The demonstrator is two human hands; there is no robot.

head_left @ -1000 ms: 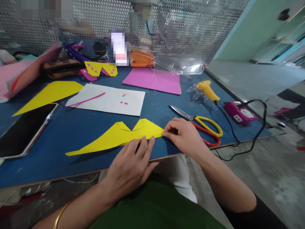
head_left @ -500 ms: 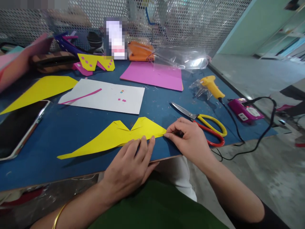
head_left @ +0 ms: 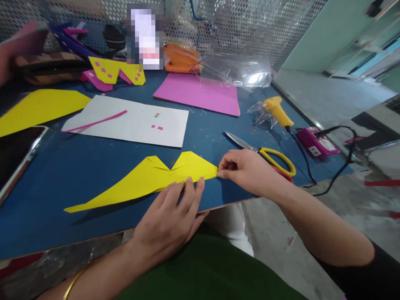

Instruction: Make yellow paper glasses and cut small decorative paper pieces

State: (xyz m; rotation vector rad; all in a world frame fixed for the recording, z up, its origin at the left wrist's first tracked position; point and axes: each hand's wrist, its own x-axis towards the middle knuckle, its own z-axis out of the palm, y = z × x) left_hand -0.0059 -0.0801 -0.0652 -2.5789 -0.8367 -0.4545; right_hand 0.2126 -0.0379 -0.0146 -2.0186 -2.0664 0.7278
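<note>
Grip unclenched, the left hand (head_left: 170, 210) rests on yellow paper (head_left: 131, 182), seemingly steadying it against the worktop (head_left: 208, 135) while the right hand (head_left: 245, 171) pinches the paper's right tip.

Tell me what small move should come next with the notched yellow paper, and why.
I'd probably slide the left hand leftward along the near edge of the notched yellow paper, pressing lightly. The right hand pinches its right tip, the left hand touches that edge, and the left end seems slightly raised above the blue table.
</note>
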